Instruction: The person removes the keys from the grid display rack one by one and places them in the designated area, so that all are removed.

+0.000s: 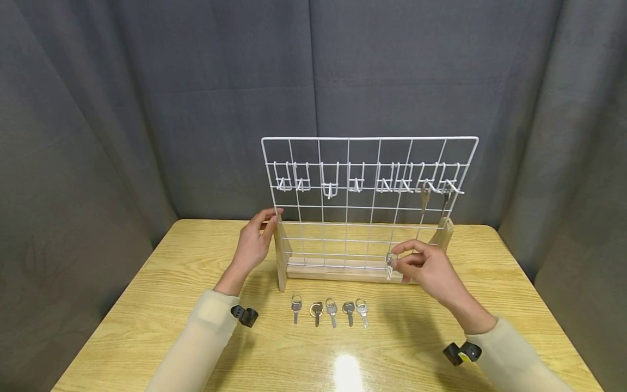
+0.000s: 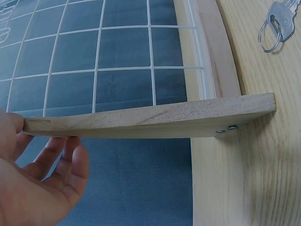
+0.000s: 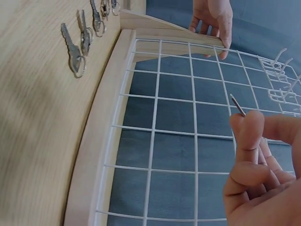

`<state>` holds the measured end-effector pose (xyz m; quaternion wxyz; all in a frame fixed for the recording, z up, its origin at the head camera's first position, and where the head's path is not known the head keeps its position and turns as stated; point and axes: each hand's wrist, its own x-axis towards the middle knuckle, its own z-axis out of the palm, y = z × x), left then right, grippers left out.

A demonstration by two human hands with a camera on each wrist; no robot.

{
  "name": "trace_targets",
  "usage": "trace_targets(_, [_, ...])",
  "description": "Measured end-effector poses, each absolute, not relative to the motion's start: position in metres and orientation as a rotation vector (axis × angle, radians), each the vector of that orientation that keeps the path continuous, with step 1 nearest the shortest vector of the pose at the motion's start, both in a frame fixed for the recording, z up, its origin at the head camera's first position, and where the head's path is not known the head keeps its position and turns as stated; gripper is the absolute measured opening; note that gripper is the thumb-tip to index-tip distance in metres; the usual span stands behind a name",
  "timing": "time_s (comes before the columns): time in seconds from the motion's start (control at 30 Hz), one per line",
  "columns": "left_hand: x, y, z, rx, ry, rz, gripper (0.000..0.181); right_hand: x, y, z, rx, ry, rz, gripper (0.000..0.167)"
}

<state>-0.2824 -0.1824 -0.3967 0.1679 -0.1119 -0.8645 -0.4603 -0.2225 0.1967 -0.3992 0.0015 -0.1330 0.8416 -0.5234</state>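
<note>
Key (image 1: 389,272) is up off the table (image 1: 171,283), in front of the lower right part of the mesh (image 1: 373,207), pinched by thumb and fingertip of the right hand (image 1: 426,272). Head view: long axis near upright, ring end up, blade down. Right wrist view gives only a thin metal edge past the thumb; exact tilt, cannot tell.

Main relation: key sits well below the hooks (image 1: 404,185), roughly under fifth and sixth from left, with its ring end toward them. Ring looks close to the wires; touching or apart, cannot tell. Right hand is the near one, just right of the key.

Left hand (image 1: 254,239) is well apart from it, at the rack's other end: thumb and fingers set narrow, on either side of the top of the left post (image 1: 281,258). No key seen in it.

Two hung keys (image 1: 424,198) on the two rightmost hooks, above and right of the held one. Five loose keys (image 1: 331,311) lie in a row on the table, in front of the base (image 1: 338,271), blades mostly toward the person. Dark curtain (image 1: 220,109) behind.
</note>
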Motion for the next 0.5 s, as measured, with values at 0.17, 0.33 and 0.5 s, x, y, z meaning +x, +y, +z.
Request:
trace_targets(0.17, [-0.282, -0.182, -0.397, -0.319, -2.46, -1.316, 0.036, -0.222, 0.196, -0.407, -0.428, 2.592, -1.638, 0.027])
trace_targets(0.33, [-0.282, -0.183, -0.397, -0.319, -2.463, -1.322, 0.035, -0.222, 0.195, -0.416, -0.412, 2.544, -1.622, 0.029])
trace_targets(0.5, [-0.282, -0.183, -0.397, -0.315, -2.461, -1.328, 0.034, -0.224, 0.195, -0.423, -0.402, 2.507, -1.607, 0.028])
